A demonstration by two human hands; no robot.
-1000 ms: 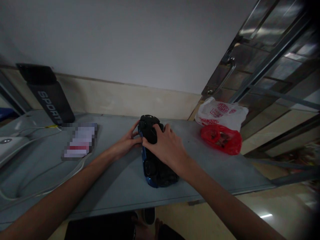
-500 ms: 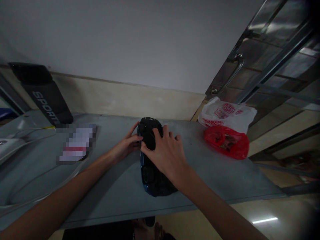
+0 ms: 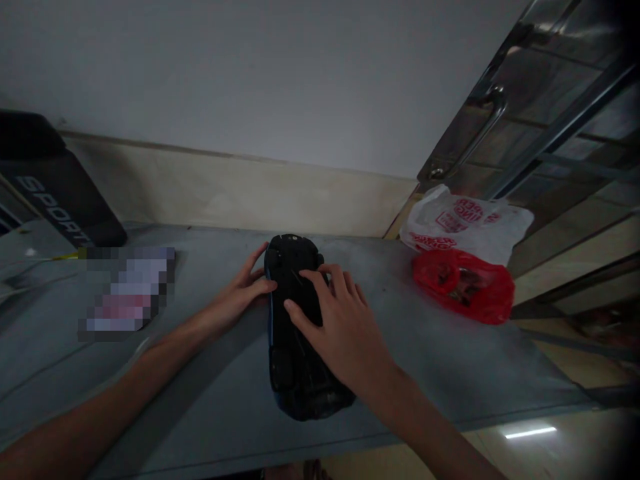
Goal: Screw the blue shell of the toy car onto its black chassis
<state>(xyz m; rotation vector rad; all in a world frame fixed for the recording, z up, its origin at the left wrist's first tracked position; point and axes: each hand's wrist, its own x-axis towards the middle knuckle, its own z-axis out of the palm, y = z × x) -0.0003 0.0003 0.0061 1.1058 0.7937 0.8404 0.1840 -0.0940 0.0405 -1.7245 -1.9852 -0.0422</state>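
Note:
A toy car lies upside down on the grey-covered table, its black underside and wheels facing up and a strip of blue body showing along its left edge. My left hand grips the car's left side near the far end, thumb over the edge. Over the right half of the underside is my right hand, its thumb and index finger spread apart above the black surface. Its other fingers lie bent near the car's right edge, and whether they press on it I cannot tell.
To the left stand a dark bottle marked SPORT and a blurred-out flat item. A white plastic bag and a red bag lie at the right. The wall borders the table behind; a metal door handle is beyond.
My right thumb has moved off the car's left edge, further in over the underside. The car appears slightly nearer and further left as the view shifts. My left hand keeps its hold.

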